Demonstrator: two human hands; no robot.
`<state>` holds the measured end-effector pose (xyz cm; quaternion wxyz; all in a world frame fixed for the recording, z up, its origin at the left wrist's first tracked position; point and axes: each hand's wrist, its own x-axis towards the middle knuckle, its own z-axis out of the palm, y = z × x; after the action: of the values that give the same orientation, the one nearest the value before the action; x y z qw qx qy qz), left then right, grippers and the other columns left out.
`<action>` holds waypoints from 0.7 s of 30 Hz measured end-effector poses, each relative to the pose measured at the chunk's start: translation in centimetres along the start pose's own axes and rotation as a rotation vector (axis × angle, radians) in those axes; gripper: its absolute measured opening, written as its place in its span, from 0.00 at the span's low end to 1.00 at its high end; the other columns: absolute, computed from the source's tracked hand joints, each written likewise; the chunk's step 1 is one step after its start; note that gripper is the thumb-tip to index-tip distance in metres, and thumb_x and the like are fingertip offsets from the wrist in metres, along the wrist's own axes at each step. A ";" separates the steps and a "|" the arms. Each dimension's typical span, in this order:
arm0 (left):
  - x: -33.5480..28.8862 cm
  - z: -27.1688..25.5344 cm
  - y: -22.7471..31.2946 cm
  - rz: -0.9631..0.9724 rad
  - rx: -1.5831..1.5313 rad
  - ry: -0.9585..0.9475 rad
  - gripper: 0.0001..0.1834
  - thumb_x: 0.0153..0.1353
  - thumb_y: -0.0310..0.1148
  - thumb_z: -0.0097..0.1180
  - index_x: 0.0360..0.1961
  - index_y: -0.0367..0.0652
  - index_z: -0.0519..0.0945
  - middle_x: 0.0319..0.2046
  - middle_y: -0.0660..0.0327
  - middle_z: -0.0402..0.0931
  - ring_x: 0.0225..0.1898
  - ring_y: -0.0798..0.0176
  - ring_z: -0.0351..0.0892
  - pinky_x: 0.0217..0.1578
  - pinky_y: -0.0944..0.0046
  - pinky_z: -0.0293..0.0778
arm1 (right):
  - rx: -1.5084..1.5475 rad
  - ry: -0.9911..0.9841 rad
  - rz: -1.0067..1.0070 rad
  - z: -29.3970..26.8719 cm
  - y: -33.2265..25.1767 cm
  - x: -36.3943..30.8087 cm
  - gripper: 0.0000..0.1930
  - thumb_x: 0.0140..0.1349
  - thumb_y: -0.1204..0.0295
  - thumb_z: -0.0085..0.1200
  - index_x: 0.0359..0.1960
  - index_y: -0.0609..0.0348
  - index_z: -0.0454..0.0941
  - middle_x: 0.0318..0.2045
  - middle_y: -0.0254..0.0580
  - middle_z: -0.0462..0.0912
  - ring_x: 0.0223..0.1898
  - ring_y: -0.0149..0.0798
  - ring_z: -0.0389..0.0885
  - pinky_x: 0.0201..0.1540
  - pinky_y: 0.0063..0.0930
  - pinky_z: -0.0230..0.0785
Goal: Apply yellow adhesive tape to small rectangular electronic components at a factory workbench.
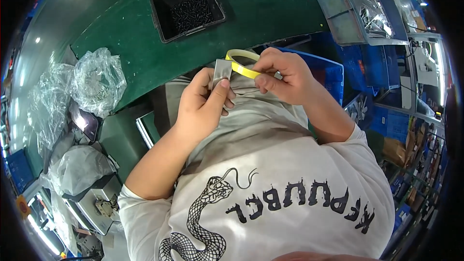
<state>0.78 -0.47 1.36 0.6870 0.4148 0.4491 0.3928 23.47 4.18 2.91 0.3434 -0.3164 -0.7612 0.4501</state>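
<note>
My left hand (200,108) pinches a small flat silver metal plate (221,71) between thumb and fingers, holding it upright over my lap. Close beside it, my right hand (289,76) grips a roll of yellow tape (244,70) by its right side. The roll's left side meets the plate's upper right edge; whether tape is stuck to the plate I cannot tell. Part of the roll's rim is hidden behind my right fingers.
A black bin (158,21) of small dark screw-like parts sits on the green table (130,24). Clear plastic bags (99,81) lie at the left, near a dark phone-like object (87,123). At right are a blue crate (335,72) and a grey bin (345,25) beside metal parts.
</note>
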 end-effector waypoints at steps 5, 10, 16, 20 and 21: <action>0.0 -0.1 -0.1 0.015 0.012 -0.002 0.09 0.73 0.34 0.49 0.44 0.38 0.72 0.30 0.65 0.78 0.28 0.75 0.76 0.27 0.73 0.73 | 0.055 -0.012 0.044 0.2 0.0 0.1 0.07 0.67 0.73 0.56 0.40 0.66 0.78 0.25 0.37 0.80 0.26 0.27 0.75 0.29 0.19 0.65; 0.0 -0.1 -0.1 0.011 0.002 -0.003 0.08 0.72 0.33 0.49 0.43 0.38 0.73 0.29 0.65 0.78 0.27 0.74 0.76 0.27 0.73 0.73 | 0.081 -0.001 0.069 0.3 0.1 0.1 0.08 0.68 0.72 0.55 0.40 0.67 0.78 0.27 0.38 0.80 0.25 0.26 0.77 0.29 0.19 0.67; 0.0 0.0 0.0 0.020 -0.006 0.003 0.08 0.72 0.32 0.49 0.42 0.37 0.73 0.29 0.64 0.78 0.27 0.74 0.76 0.28 0.73 0.73 | 0.071 -0.013 0.085 0.2 0.1 0.1 0.08 0.68 0.72 0.55 0.40 0.67 0.77 0.28 0.39 0.79 0.24 0.26 0.78 0.29 0.18 0.68; -0.1 0.1 0.0 0.016 0.001 0.025 0.08 0.72 0.32 0.49 0.41 0.37 0.73 0.28 0.64 0.77 0.27 0.74 0.75 0.28 0.73 0.73 | 0.090 -0.014 0.082 0.4 0.3 0.0 0.08 0.67 0.73 0.56 0.40 0.66 0.78 0.26 0.38 0.79 0.25 0.27 0.78 0.29 0.17 0.68; 0.0 0.2 0.2 -0.004 -0.009 0.034 0.09 0.72 0.33 0.50 0.41 0.37 0.74 0.28 0.64 0.77 0.26 0.74 0.75 0.28 0.73 0.73 | 0.092 -0.014 0.082 0.4 0.3 0.0 0.08 0.67 0.73 0.56 0.40 0.66 0.78 0.26 0.38 0.79 0.25 0.27 0.78 0.29 0.17 0.68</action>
<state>0.90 -0.49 1.57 0.6819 0.4042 0.4598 0.4002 23.20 4.14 2.52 0.3335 -0.3279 -0.7285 0.5005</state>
